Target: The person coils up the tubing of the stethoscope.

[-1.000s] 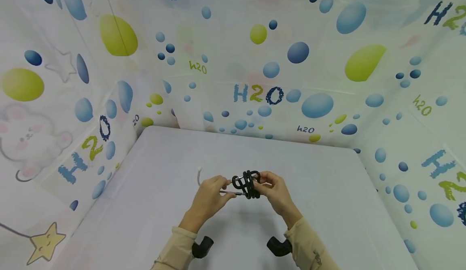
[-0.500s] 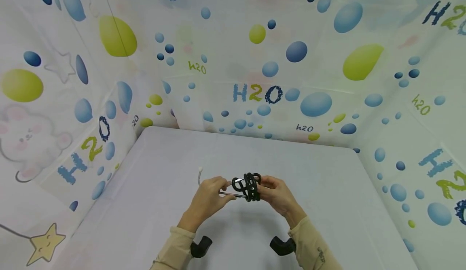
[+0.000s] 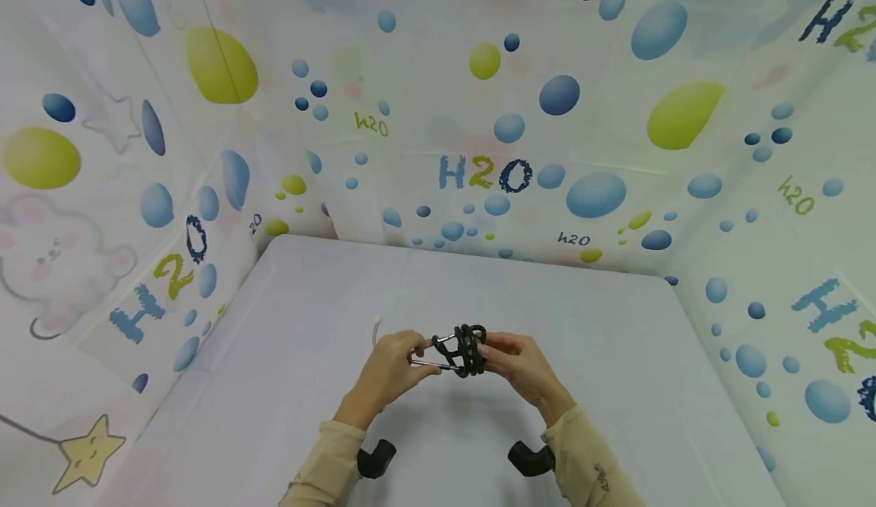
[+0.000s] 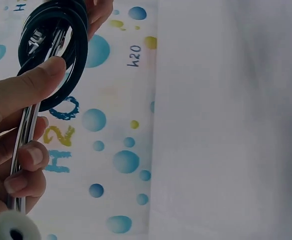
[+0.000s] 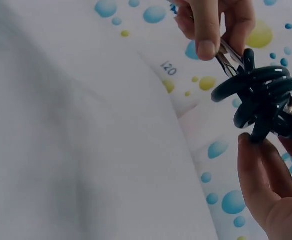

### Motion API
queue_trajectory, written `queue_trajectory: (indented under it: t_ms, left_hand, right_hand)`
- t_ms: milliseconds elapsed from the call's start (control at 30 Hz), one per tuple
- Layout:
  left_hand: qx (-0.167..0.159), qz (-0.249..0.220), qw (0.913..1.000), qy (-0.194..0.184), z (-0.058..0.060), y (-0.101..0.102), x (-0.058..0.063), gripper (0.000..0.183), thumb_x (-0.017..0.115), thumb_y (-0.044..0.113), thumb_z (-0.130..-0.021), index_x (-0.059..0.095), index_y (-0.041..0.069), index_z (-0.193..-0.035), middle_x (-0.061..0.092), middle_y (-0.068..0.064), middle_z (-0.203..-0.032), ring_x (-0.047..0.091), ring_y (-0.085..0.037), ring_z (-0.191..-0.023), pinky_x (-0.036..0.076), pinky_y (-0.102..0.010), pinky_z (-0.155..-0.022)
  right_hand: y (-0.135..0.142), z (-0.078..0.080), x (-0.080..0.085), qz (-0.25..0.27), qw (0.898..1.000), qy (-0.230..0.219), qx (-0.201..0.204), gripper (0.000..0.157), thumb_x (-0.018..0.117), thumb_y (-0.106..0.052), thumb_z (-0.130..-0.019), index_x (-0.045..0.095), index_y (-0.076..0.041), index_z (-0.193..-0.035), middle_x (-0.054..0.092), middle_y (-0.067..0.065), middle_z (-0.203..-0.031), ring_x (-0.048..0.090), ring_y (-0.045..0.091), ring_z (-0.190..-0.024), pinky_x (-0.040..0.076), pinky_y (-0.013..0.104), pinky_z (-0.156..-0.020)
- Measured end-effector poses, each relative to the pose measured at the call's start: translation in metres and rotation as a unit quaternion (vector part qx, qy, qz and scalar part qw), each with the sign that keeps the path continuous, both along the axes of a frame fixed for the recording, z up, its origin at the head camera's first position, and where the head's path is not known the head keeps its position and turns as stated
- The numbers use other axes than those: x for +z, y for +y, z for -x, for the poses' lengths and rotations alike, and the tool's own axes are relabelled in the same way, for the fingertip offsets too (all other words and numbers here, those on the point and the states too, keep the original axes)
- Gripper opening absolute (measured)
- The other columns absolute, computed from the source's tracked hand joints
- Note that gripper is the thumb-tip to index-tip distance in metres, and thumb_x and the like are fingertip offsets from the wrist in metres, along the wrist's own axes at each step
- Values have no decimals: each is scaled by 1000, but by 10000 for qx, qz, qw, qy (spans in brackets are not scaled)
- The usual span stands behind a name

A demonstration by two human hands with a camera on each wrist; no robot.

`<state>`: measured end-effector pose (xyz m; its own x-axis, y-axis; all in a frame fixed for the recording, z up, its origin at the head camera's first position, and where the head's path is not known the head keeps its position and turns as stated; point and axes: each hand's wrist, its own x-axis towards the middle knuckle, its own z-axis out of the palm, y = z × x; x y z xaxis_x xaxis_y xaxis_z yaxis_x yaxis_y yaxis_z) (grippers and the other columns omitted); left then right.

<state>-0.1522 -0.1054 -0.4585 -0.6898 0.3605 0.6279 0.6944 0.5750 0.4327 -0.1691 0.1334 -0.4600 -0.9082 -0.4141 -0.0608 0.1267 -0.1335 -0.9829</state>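
A stethoscope is held in the air above the white table, its dark tubing [image 3: 469, 353] wound in several loops around its metal ear tubes [image 4: 25, 135]. My left hand [image 3: 390, 370] grips the ear tubes, with the thumb pressed along one of them in the left wrist view. One pale ear tip [image 3: 378, 319] sticks out beyond that hand; another ear tip [image 4: 16, 229] shows low in the left wrist view. From the other side, my right hand [image 3: 525, 366] pinches the wound tubing [image 5: 268, 90] between thumb and fingers. The chest piece cannot be made out clearly.
The white table [image 3: 328, 286] spreads under both hands. Printed sheets [image 3: 411, 112] with bubbles and lettering stand behind it and at both sides. A black curved piece [image 3: 377, 459] sits at my left wrist, and a similar black piece [image 3: 531, 459] at my right.
Over the last second my right hand has shifted its fingers slightly on the wound tubing and dropped a little. The left hand keeps its hold on the ear tubes, almost still.
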Motion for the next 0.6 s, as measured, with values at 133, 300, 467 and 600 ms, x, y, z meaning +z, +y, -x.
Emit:
queue_trajectory:
  t_ms: [133,300,467,600]
  left_hand:
    - [89,63,9993,-353,5,-1,-14,35,89,14,-59,67,1,-84,63,-5,-72,56,-15,-59,46,-19,-56]
    - [252,560,9898,-1282,15,-2,-44,38,87,19,-62,68,1,-90,64,-4,-75,55,-14,-62,46,-22,-58]
    - [197,869,9813,-1707,20,-2,-71,42,86,20,-64,68,-1,-96,65,-6,-80,59,-18,-70,49,-28,-64]
    - [191,1062,9778,-1798,21,-3,-86,42,84,21,-67,69,-1,-99,66,-8,-85,58,-21,-79,49,-34,-73]
  right_hand:
    - [-7,-2,-13,-311,9982,-100,-502,45,61,-3,-90,45,18,-127,64,15,-111,64,16,-96,52,33,-84]
    - [-16,-5,-42,-895,9928,69,-799,41,57,-3,-92,48,18,-125,60,30,-114,64,22,-97,53,36,-83]
    - [-20,-9,-70,-1115,9892,-119,-946,40,53,-1,-94,44,21,-125,57,33,-115,63,27,-98,53,35,-83]
    - [-20,-11,-82,-1219,9870,-177,-1035,42,52,-2,-95,40,21,-128,55,35,-118,62,29,-99,53,35,-83]
